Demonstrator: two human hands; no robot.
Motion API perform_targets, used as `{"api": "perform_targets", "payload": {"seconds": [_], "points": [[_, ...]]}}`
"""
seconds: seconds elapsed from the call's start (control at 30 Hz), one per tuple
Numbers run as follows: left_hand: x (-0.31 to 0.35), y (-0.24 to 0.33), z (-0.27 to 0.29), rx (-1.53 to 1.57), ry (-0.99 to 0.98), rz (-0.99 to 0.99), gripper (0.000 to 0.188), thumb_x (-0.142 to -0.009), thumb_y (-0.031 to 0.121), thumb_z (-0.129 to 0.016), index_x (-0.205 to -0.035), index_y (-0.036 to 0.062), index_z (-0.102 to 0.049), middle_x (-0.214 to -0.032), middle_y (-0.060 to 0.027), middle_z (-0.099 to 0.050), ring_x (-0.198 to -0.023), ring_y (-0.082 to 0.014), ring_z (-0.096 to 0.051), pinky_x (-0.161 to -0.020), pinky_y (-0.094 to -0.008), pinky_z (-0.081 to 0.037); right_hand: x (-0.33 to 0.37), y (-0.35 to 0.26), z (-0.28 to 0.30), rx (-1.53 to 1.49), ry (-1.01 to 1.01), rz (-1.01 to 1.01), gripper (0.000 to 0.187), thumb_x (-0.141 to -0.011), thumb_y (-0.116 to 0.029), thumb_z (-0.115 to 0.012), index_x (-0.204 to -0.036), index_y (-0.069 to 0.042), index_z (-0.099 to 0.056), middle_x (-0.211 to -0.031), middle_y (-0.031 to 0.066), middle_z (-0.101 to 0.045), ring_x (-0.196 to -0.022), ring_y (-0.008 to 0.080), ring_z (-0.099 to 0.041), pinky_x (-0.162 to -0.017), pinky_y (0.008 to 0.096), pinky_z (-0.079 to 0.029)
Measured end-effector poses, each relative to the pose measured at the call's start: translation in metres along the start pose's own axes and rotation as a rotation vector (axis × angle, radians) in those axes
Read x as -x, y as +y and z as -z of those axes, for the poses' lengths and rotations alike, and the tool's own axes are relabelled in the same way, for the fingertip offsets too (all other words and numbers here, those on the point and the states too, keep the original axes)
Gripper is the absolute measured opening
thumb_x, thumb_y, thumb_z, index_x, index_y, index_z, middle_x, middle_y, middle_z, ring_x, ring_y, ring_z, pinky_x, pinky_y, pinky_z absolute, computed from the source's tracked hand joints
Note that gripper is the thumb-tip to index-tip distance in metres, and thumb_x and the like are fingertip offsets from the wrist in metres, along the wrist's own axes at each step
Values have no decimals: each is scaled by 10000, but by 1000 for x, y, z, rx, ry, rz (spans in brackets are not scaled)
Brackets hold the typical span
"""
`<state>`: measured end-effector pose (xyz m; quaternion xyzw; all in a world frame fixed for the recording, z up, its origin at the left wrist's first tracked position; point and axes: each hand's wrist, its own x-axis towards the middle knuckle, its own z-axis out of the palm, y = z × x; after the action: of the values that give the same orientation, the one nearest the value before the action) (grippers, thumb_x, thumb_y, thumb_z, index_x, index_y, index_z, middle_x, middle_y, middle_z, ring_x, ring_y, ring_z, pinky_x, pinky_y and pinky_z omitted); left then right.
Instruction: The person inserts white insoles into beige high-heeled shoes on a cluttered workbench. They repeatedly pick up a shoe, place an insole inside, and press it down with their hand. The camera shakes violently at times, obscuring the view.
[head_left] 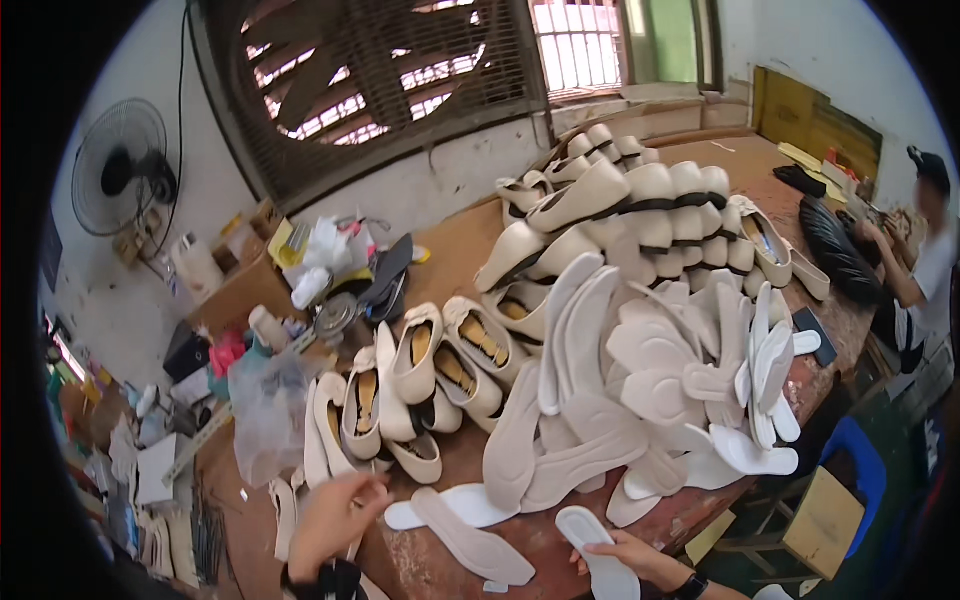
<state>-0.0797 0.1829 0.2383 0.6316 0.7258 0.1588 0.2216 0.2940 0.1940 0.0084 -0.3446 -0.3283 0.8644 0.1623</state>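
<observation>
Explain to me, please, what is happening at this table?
A person's right hand holds a white insole at the near edge of the table. The left hand is raised, fingers bent; whether it holds anything is unclear. A pile of pale insoles lies ahead, with cream shoes to its left and behind it. Another person is at the far right.

There are two near hands [335, 520], one co-worker [938, 265] and, despite overlaps, probably over twenty insoles [585, 468] and shoes [585, 195] apiece.
</observation>
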Motion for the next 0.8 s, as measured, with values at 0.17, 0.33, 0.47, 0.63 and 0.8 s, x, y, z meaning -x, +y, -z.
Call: {"api": "perform_targets", "payload": {"seconds": [0.17,0.33,0.47,0.63,0.8], "points": [[-147,103,-4,-236,77,-411,452,-876,342,-678,-1147,-15,-621,-995,-182,-648,-1017,-332,-619,-886,-391,-477,39,-10,2,-64,-123,176,421,-957,-360,-578,-1140,17,-616,-1030,105,-678,-851,165,-653,-752,301,-530],[-293,207,-47,-51,404,-795,839,-811,505,-707,-1364,-67,-443,-1394,-283,-463,-1270,-384,-490,-1049,-412,-398,50,0,38,-73,-43,278,424,-967,-360,-568,-1162,15,-605,-1011,87,-677,-836,157,-647,-749,297,-535],[-316,294,-55,90,484,-557,857,-766,533,-726,-1320,-76,-491,-1321,-271,-544,-1218,-367,-549,-1009,-424,-436,60,-1,51,-96,26,324,419,-968,-352,-574,-1162,18,-606,-1016,87,-679,-827,160,-653,-729,292,-546],[-320,280,-33,33,436,-390,579,-750,456,-730,-1036,-45,-687,-936,-223,-706,-885,-322,-696,-786,-415,-531,62,6,69,-182,120,351,409,-972,-345,-572,-1126,30,-621,-963,109,-697,-792,190,-684,-711,315,-574],[-260,181,-3,18,522,-300,423,-717,338,-745,-954,-11,-714,-848,-182,-716,-758,-308,-703,-709,-374,-530,61,8,72,-248,135,324,405,-980,-345,-561,-1103,35,-629,-909,118,-704,-769,204,-695,-710,329,-582]]}}
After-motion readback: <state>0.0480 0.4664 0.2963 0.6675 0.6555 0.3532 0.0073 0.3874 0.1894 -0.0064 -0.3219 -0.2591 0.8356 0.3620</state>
